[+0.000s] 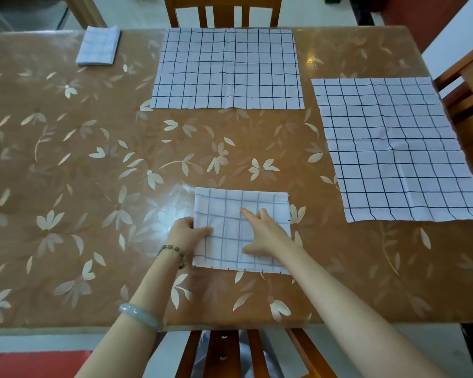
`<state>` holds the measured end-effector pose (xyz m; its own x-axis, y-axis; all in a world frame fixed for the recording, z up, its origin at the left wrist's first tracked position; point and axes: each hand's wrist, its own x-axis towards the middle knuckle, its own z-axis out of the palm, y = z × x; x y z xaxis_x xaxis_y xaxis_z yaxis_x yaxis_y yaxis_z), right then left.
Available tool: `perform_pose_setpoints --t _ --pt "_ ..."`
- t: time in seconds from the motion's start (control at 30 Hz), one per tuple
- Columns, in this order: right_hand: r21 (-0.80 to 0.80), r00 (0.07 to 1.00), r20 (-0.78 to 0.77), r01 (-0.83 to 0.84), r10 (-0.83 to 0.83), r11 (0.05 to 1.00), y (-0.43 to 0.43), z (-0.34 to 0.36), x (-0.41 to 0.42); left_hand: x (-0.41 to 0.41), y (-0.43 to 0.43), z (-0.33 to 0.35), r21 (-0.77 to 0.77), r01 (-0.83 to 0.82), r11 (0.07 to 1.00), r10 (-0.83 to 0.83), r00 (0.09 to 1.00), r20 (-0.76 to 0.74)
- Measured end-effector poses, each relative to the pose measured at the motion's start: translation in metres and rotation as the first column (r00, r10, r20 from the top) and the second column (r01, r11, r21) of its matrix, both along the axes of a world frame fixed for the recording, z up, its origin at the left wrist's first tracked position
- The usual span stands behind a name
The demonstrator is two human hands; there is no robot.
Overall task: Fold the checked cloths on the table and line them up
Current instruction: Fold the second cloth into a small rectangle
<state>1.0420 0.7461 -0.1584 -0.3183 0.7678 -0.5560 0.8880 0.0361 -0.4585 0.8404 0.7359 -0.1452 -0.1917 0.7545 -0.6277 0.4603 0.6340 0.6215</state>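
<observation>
White half-folded cloth lies under both hands: left hand fingers pinch its left edge, right hand fingers press flat on top. One folded cloth sits far beyond the left fingers; far flat cloth and right flat cloth lie unfolded. Tabletop left of the fingers offers room.

Nothing readable anywhere here, honestly. The folded cloth up front, the spread cloths and the table carry no words, labels, brands or numbers, only grid lines on the fabric and a flower print on the tabletop.
</observation>
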Motion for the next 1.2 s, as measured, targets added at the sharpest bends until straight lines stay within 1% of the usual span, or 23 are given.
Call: perform_pose_setpoints --t 0.13,0.3,0.43,0.6,0.73,0.9,0.97,1.0,1.03,1.07,1.1,1.13,1.17,1.2 --pt "-0.002 1.0 0.017 -0.026 0.026 1.0 -0.005 -0.004 -0.024 -0.023 -0.011 0.004 0.036 0.05 0.998 -0.048 0.998 -0.052" --pt "-0.011 0.997 0.079 -0.009 0.01 1.0 -0.002 -0.002 -0.033 -0.021 -0.019 0.009 0.155 0.128 0.98 -0.109 0.986 -0.126" --pt "-0.051 0.987 0.163 -0.001 0.01 0.999 0.01 0.004 -0.038 -0.014 -0.021 0.017 0.192 0.197 0.961 -0.179 0.978 -0.104" --pt "-0.073 0.983 0.183 0.024 -0.01 0.997 0.016 0.007 -0.046 -0.016 -0.021 0.023 0.178 0.25 0.952 -0.241 0.968 -0.073" --pt "-0.05 0.992 0.123 0.048 -0.042 0.998 0.006 0.001 -0.042 -0.012 -0.025 0.031 0.155 0.299 0.942 -0.304 0.953 0.009" --pt "-0.026 0.997 0.067 0.034 -0.033 0.999 0.006 -0.003 -0.038 0.016 -0.03 0.043 0.219 0.301 0.928 -0.322 0.944 0.069" --pt "-0.017 0.999 -0.004 0.05 -0.05 0.999 0.006 -0.007 -0.034 0.029 -0.031 0.042 0.262 0.295 0.919 -0.32 0.945 0.059" --pt "-0.027 0.993 -0.068 0.092 -0.094 0.995 0.004 -0.009 -0.029 0.036 -0.032 0.04 0.283 0.308 0.908 -0.331 0.943 0.036" --pt "-0.059 0.971 -0.158 0.172 -0.179 0.983 0.002 -0.011 -0.023 0.043 -0.033 0.038 0.3 0.329 0.896 -0.347 0.938 0.006" --pt "-0.113 0.915 -0.257 0.29 -0.31 0.95 -0.001 -0.012 -0.017 0.049 -0.035 0.036 0.302 0.346 0.888 -0.357 0.934 -0.022" --pt "-0.188 0.82 -0.348 0.413 -0.454 0.891 -0.004 -0.011 -0.01 0.056 -0.036 0.034 0.296 0.359 0.885 -0.362 0.931 -0.047" --pt "-0.259 0.704 -0.415 0.516 -0.576 0.817 -0.006 -0.01 -0.003 0.064 -0.038 0.032 0.28 0.382 0.881 -0.374 0.924 -0.084" --pt "-0.298 0.587 -0.469 0.598 -0.66 0.744 -0.009 -0.008 0.003 0.072 -0.039 0.029 0.255 0.419 0.871 -0.397 0.908 -0.135" --pt "-0.304 0.484 -0.51 0.672 -0.711 0.675 -0.01 -0.006 0.01 0.081 -0.04 0.028 0.224 0.46 0.859 -0.425 0.885 -0.188"
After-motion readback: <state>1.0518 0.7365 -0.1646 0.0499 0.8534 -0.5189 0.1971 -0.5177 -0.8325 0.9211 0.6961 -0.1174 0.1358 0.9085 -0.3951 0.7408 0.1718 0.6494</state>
